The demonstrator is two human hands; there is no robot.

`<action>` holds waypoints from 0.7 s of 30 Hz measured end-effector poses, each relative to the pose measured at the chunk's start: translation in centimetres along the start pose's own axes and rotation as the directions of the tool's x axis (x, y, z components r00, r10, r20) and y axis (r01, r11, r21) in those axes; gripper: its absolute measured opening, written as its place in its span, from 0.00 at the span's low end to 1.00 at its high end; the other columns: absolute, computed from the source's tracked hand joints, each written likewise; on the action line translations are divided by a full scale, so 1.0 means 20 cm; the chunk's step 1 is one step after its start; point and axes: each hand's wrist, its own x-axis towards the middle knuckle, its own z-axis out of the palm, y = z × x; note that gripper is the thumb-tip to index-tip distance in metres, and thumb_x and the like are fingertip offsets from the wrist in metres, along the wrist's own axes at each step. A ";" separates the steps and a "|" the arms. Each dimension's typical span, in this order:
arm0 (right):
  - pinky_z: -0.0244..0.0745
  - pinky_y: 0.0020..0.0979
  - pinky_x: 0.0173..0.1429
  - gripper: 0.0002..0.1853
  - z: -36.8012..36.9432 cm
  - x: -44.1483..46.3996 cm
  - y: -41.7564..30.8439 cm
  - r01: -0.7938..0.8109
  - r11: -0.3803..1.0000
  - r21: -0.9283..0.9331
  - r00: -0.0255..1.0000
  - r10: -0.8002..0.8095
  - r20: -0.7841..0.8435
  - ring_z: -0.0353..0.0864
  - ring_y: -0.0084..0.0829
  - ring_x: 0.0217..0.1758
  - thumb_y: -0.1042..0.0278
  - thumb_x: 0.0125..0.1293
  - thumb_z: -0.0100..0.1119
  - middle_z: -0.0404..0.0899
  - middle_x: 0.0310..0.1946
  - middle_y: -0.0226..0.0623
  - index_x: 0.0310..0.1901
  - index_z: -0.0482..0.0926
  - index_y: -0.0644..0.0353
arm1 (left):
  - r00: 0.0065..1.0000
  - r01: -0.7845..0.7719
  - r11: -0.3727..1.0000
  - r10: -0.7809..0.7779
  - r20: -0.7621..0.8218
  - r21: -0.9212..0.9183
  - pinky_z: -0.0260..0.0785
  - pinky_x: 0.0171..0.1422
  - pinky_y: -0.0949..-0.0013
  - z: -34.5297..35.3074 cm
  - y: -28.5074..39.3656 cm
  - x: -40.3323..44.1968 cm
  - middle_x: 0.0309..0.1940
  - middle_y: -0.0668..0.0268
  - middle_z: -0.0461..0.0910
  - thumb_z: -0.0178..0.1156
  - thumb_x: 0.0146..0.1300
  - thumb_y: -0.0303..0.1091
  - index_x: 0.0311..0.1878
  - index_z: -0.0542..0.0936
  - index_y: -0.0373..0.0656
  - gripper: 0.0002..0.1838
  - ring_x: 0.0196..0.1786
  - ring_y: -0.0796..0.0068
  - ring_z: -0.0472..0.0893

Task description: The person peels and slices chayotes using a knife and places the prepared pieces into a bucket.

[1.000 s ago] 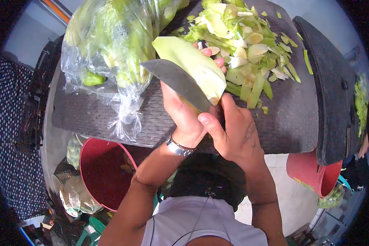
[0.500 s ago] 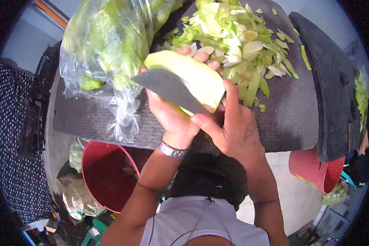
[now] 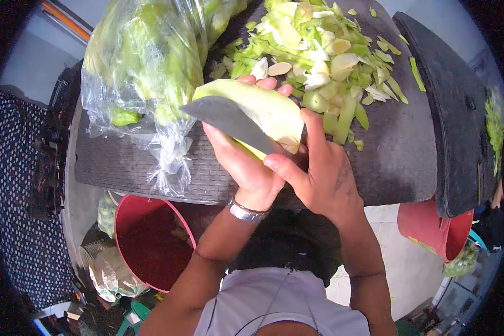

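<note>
The dark counter (image 3: 397, 162) has a big clear bag (image 3: 145, 61) at its left side and a heap of peels (image 3: 325, 56) near its far edge. Over the middle, the left hand (image 3: 241, 162) is palm up, fingers curled tight on a pale fruit (image 3: 263, 106). The right hand (image 3: 327, 173) bends in, fingers closed on a knife (image 3: 227, 117).

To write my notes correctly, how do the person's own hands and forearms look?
The left hand has a silver-coloured metal band at its wrist. The right hand has faint dark markings on its back. Both forearms are without sleeves.
</note>
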 end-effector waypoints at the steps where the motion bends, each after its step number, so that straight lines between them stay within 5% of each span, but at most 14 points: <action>1: 0.82 0.47 0.47 0.40 0.01 0.00 0.01 0.010 1.000 -0.006 1.000 -0.010 -0.015 0.89 0.59 0.44 0.47 0.69 0.68 0.84 0.42 0.59 0.70 0.60 0.65 | 1.000 -0.006 1.000 0.006 0.002 -0.013 0.74 0.66 0.50 0.00 -0.01 0.00 0.54 0.51 0.81 0.38 0.78 0.66 0.64 0.71 0.39 0.36 0.59 0.47 0.80; 5: 0.82 0.48 0.49 0.40 0.01 -0.01 0.01 -0.018 0.999 -0.031 1.000 0.017 -0.020 0.88 0.60 0.45 0.48 0.69 0.68 0.84 0.43 0.60 0.70 0.60 0.65 | 0.992 -0.055 0.996 0.063 0.105 -0.077 0.66 0.76 0.40 -0.05 -0.04 0.00 0.59 0.50 0.77 0.44 0.76 0.68 0.67 0.70 0.38 0.39 0.66 0.39 0.74; 8: 0.82 0.48 0.50 0.40 -0.01 -0.02 0.02 0.024 0.999 -0.037 1.000 -0.024 -0.004 0.88 0.61 0.47 0.49 0.69 0.68 0.84 0.44 0.61 0.71 0.60 0.64 | 0.992 -0.081 0.995 0.086 0.087 -0.053 0.65 0.77 0.40 -0.01 -0.05 -0.03 0.61 0.49 0.76 0.44 0.75 0.70 0.69 0.69 0.38 0.41 0.67 0.39 0.74; 11: 0.82 0.44 0.44 0.38 -0.03 -0.02 0.05 0.095 0.995 0.004 0.995 -0.095 -0.020 0.90 0.51 0.41 0.49 0.70 0.67 0.85 0.41 0.55 0.70 0.61 0.63 | 0.980 -0.055 0.998 0.049 0.195 0.025 0.66 0.76 0.48 0.00 -0.03 -0.06 0.66 0.49 0.73 0.44 0.74 0.72 0.77 0.60 0.41 0.45 0.69 0.47 0.73; 13: 0.82 0.50 0.45 0.36 -0.08 0.00 0.04 -0.071 0.982 0.177 0.995 0.056 0.087 0.89 0.58 0.43 0.42 0.72 0.64 0.85 0.39 0.59 0.66 0.64 0.64 | 0.959 -0.146 0.930 0.050 0.279 0.338 0.62 0.79 0.48 0.00 -0.02 -0.08 0.74 0.50 0.64 0.60 0.66 0.70 0.83 0.48 0.46 0.55 0.74 0.49 0.68; 14: 0.82 0.52 0.46 0.37 -0.10 0.00 0.03 -0.160 0.953 0.256 0.981 0.126 0.146 0.89 0.61 0.44 0.39 0.72 0.62 0.85 0.37 0.60 0.65 0.65 0.64 | 0.929 -0.154 0.907 -0.003 0.371 0.393 0.60 0.81 0.48 -0.06 -0.01 -0.06 0.78 0.51 0.57 0.77 0.54 0.60 0.85 0.42 0.49 0.67 0.77 0.50 0.65; 15: 0.81 0.51 0.47 0.35 -0.10 0.00 0.02 -0.196 0.935 0.296 0.975 0.155 0.158 0.89 0.59 0.46 0.38 0.74 0.60 0.85 0.38 0.60 0.64 0.66 0.64 | 0.958 -0.094 0.878 -0.049 0.283 0.470 0.62 0.80 0.49 0.01 0.03 -0.10 0.79 0.52 0.57 0.85 0.48 0.48 0.84 0.45 0.48 0.69 0.78 0.52 0.64; 21: 0.78 0.46 0.55 0.33 -0.14 -0.02 -0.01 -0.386 0.796 0.466 0.919 0.287 0.271 0.88 0.53 0.54 0.36 0.79 0.48 0.85 0.43 0.59 0.63 0.69 0.63 | 0.933 -0.125 0.770 -0.123 0.337 0.625 0.69 0.75 0.51 -0.02 0.05 -0.04 0.78 0.52 0.60 0.87 0.46 0.40 0.83 0.48 0.45 0.68 0.74 0.56 0.70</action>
